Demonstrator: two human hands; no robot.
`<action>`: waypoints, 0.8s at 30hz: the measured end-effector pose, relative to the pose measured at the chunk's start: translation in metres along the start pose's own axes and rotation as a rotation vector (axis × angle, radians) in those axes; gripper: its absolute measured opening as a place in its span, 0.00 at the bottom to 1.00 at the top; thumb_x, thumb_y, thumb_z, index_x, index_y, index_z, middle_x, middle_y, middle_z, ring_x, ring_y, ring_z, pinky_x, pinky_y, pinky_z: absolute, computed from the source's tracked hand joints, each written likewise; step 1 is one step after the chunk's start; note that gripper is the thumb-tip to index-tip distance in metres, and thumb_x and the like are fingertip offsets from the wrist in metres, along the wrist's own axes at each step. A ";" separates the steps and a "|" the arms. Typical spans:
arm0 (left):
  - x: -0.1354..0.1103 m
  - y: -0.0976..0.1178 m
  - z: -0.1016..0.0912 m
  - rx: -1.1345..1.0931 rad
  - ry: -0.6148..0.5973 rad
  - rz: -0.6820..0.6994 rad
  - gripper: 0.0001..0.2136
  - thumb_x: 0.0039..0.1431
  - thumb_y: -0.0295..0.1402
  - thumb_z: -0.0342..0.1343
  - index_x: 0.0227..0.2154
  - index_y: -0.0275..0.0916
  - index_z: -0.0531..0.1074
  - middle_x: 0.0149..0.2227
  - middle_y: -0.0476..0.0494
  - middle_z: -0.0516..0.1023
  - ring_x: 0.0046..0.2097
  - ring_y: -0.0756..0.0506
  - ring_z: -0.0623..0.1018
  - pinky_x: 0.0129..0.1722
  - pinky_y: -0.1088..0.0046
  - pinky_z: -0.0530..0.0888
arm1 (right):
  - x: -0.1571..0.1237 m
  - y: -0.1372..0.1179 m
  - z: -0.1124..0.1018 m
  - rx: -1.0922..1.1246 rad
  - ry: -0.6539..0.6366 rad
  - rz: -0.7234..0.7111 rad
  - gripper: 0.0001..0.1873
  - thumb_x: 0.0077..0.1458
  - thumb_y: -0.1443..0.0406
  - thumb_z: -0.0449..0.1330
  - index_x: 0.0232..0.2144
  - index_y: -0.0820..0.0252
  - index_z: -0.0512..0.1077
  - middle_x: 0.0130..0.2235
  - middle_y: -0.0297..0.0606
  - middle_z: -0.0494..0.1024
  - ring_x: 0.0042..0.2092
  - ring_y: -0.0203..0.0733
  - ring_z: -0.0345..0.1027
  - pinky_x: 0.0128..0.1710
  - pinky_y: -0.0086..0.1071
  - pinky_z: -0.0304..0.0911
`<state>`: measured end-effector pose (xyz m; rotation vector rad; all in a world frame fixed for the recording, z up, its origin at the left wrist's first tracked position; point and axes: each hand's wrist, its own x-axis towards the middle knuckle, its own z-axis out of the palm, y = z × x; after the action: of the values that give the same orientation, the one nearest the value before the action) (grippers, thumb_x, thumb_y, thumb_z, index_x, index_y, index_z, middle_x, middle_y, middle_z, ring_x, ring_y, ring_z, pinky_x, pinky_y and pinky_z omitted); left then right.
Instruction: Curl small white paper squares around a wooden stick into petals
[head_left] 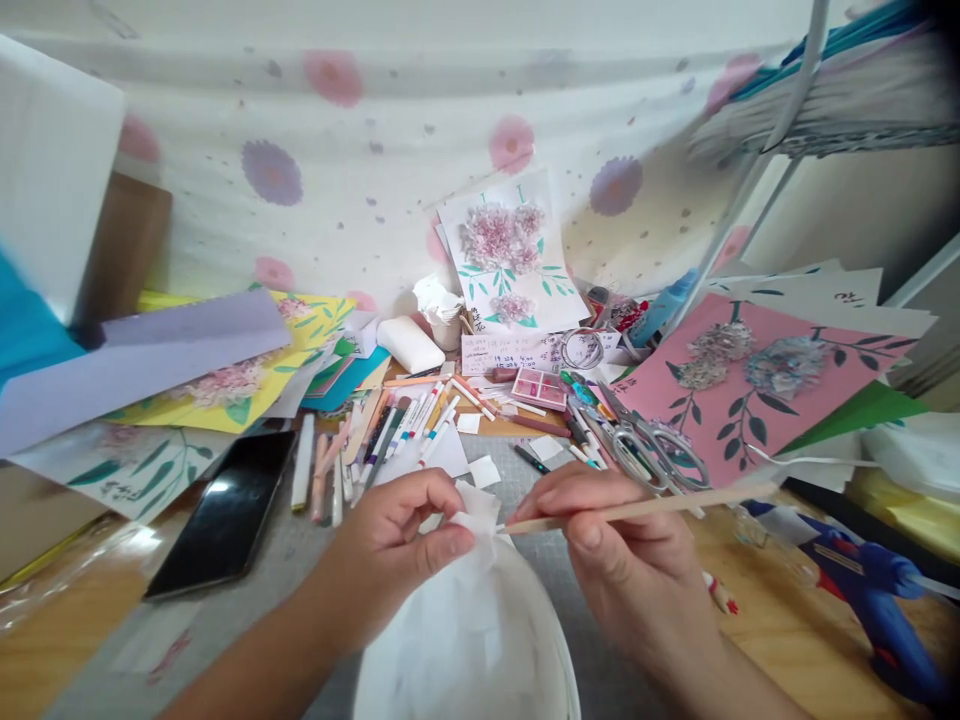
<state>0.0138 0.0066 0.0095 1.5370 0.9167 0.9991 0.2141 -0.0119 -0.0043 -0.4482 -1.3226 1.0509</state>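
Observation:
My left hand (401,535) pinches a small piece of white tissue paper (480,515) between thumb and fingers. My right hand (622,545) grips a thin wooden stick (660,507), whose tip touches the tissue paper. Both hands hover just above a white bowl (465,640) that holds more white paper pieces, at the near edge of the table.
A black phone (229,510) lies to the left. Several markers and pens (390,430) and scissors (652,450) lie behind the hands. A pink flower card (750,385) sits at the right, a white flower card (510,260) at the back, a blue glue gun (877,590) at the right edge.

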 end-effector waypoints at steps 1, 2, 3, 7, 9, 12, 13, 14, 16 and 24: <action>0.000 0.001 0.001 0.000 0.012 0.013 0.07 0.53 0.31 0.61 0.23 0.39 0.70 0.23 0.54 0.68 0.27 0.50 0.66 0.28 0.76 0.63 | -0.002 0.000 0.001 -0.029 -0.016 0.000 0.09 0.62 0.63 0.61 0.43 0.50 0.79 0.36 0.38 0.82 0.40 0.44 0.75 0.41 0.38 0.70; -0.001 0.002 0.001 0.010 0.018 0.023 0.06 0.53 0.31 0.61 0.24 0.39 0.70 0.24 0.54 0.68 0.27 0.50 0.67 0.28 0.76 0.63 | -0.003 0.000 0.001 -0.059 -0.028 0.002 0.09 0.62 0.63 0.60 0.43 0.50 0.79 0.37 0.39 0.82 0.41 0.45 0.75 0.42 0.39 0.70; -0.001 0.002 0.001 0.028 0.020 0.035 0.06 0.54 0.30 0.60 0.24 0.39 0.70 0.24 0.54 0.69 0.27 0.50 0.67 0.28 0.76 0.64 | -0.004 0.000 0.002 -0.088 -0.040 0.007 0.09 0.62 0.63 0.60 0.43 0.50 0.79 0.38 0.40 0.82 0.41 0.46 0.75 0.42 0.40 0.70; -0.002 0.002 -0.002 0.128 0.002 0.089 0.05 0.57 0.30 0.58 0.26 0.40 0.75 0.25 0.52 0.72 0.29 0.49 0.69 0.30 0.75 0.64 | -0.005 0.002 0.004 -0.100 -0.043 0.016 0.09 0.62 0.64 0.60 0.42 0.50 0.79 0.37 0.39 0.81 0.41 0.45 0.75 0.41 0.38 0.71; -0.003 0.001 -0.003 0.148 -0.003 0.107 0.06 0.58 0.31 0.58 0.27 0.41 0.77 0.26 0.51 0.73 0.29 0.49 0.69 0.31 0.74 0.64 | -0.004 0.004 0.004 -0.052 -0.027 0.020 0.09 0.62 0.64 0.60 0.42 0.49 0.79 0.36 0.38 0.80 0.40 0.44 0.75 0.39 0.36 0.71; -0.004 0.000 -0.004 0.126 -0.010 0.093 0.06 0.59 0.31 0.57 0.28 0.42 0.77 0.28 0.51 0.75 0.29 0.49 0.70 0.31 0.75 0.65 | -0.004 0.005 0.004 -0.012 -0.026 0.020 0.09 0.62 0.64 0.60 0.43 0.49 0.79 0.37 0.38 0.80 0.40 0.43 0.74 0.37 0.35 0.71; -0.004 0.000 -0.004 0.112 -0.015 0.078 0.06 0.60 0.32 0.56 0.28 0.42 0.76 0.28 0.52 0.75 0.29 0.49 0.69 0.31 0.75 0.65 | -0.005 0.005 0.004 -0.009 -0.030 0.024 0.10 0.62 0.63 0.60 0.43 0.49 0.79 0.37 0.38 0.80 0.40 0.43 0.74 0.36 0.35 0.72; -0.005 0.001 -0.004 0.096 -0.019 0.061 0.06 0.60 0.32 0.56 0.28 0.42 0.76 0.28 0.52 0.75 0.29 0.49 0.69 0.30 0.76 0.64 | -0.005 0.005 0.005 -0.006 -0.032 0.025 0.10 0.62 0.64 0.60 0.43 0.49 0.79 0.37 0.39 0.81 0.39 0.43 0.74 0.36 0.34 0.72; -0.005 0.003 -0.004 0.073 -0.024 0.026 0.06 0.59 0.33 0.56 0.27 0.41 0.75 0.27 0.53 0.73 0.28 0.50 0.68 0.28 0.76 0.63 | -0.006 0.004 0.005 -0.001 -0.033 0.028 0.09 0.62 0.64 0.60 0.43 0.50 0.79 0.37 0.39 0.81 0.38 0.42 0.75 0.36 0.34 0.72; -0.004 0.007 -0.002 -0.048 -0.018 -0.072 0.07 0.57 0.35 0.58 0.26 0.40 0.73 0.24 0.54 0.70 0.27 0.51 0.66 0.26 0.77 0.63 | -0.006 0.002 0.006 -0.011 -0.024 0.006 0.09 0.62 0.64 0.60 0.42 0.48 0.79 0.36 0.40 0.83 0.42 0.48 0.77 0.35 0.38 0.74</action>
<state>0.0109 0.0025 0.0156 1.4601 0.9229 0.9480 0.2084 -0.0170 -0.0079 -0.4493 -1.3500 1.0571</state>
